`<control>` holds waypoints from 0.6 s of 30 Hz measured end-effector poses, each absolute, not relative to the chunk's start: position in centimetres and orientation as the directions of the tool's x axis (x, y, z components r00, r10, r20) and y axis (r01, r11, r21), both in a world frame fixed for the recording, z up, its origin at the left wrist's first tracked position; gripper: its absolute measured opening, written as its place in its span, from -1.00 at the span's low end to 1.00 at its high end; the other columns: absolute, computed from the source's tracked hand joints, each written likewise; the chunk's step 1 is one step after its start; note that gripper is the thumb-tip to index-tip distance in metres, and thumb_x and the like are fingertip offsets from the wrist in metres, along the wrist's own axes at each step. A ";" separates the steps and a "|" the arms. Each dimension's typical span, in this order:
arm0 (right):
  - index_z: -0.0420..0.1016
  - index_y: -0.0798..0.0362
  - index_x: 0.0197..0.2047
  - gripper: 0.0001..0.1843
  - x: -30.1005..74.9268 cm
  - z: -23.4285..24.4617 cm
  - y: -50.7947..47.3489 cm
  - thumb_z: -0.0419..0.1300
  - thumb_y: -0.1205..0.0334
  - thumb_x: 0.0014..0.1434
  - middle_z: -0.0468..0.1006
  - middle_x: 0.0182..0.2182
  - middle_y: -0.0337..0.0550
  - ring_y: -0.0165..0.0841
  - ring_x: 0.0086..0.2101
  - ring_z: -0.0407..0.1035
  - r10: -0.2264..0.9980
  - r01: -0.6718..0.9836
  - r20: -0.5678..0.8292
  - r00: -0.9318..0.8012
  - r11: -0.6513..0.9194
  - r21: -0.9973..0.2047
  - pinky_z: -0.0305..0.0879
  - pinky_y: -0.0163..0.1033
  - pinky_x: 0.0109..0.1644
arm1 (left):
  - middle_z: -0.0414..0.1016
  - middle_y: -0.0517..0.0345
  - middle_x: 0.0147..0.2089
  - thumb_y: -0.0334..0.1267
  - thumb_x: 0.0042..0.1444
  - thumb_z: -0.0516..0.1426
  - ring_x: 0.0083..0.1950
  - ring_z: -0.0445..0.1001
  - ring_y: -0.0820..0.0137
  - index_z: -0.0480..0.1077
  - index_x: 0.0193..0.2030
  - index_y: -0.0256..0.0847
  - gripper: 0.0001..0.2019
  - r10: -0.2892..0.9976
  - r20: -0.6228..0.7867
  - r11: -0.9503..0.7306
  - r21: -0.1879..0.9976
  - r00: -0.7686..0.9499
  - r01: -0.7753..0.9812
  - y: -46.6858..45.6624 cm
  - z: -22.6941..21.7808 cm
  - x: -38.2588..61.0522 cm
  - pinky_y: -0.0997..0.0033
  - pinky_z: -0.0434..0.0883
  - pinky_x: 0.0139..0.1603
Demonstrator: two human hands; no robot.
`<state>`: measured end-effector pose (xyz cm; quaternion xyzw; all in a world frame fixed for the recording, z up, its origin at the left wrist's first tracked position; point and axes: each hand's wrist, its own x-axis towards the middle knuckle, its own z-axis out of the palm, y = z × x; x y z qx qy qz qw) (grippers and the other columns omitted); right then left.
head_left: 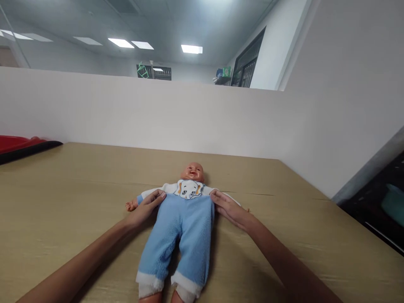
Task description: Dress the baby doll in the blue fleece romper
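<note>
A baby doll (193, 171) lies on its back on the tabletop, head away from me and legs toward me. It wears a white top (189, 188) with an elephant face on the chest. Blue fleecy trousers (186, 221) with white cuffs cover its legs, pulled up to the belly. My left hand (150, 204) is closed on the trousers' waistband at the left side, thumb and fingers together. At the right side of the waistband, my right hand (225, 206) grips the cloth, its thumb mostly hidden. The doll's right-side arm is partly behind my right hand.
The doll lies on a broad tan table (94, 168) with a seam across it. A white wall (176, 115) rises behind its far edge. A red tray-like object with a black edge (31, 150) sits at far left. Dark shelving (378, 202) stands beyond the right edge.
</note>
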<state>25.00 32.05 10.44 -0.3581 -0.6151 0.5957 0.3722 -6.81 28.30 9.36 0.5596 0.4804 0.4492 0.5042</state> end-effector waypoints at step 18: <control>0.53 -0.03 -0.19 -0.87 26.1 7.7 33.2 0.21 0.12 0.32 0.51 -0.29 -0.19 -0.19 -0.22 0.35 0.876 0.387 0.323 -0.359 0.454 -0.802 0.27 -0.09 -0.02 | 0.52 0.07 0.01 0.05 0.42 -0.04 0.09 0.44 0.16 0.42 -0.05 -0.10 -0.67 0.939 0.163 -0.317 0.753 0.303 0.576 28.2 9.0 -9.1 0.18 0.41 0.22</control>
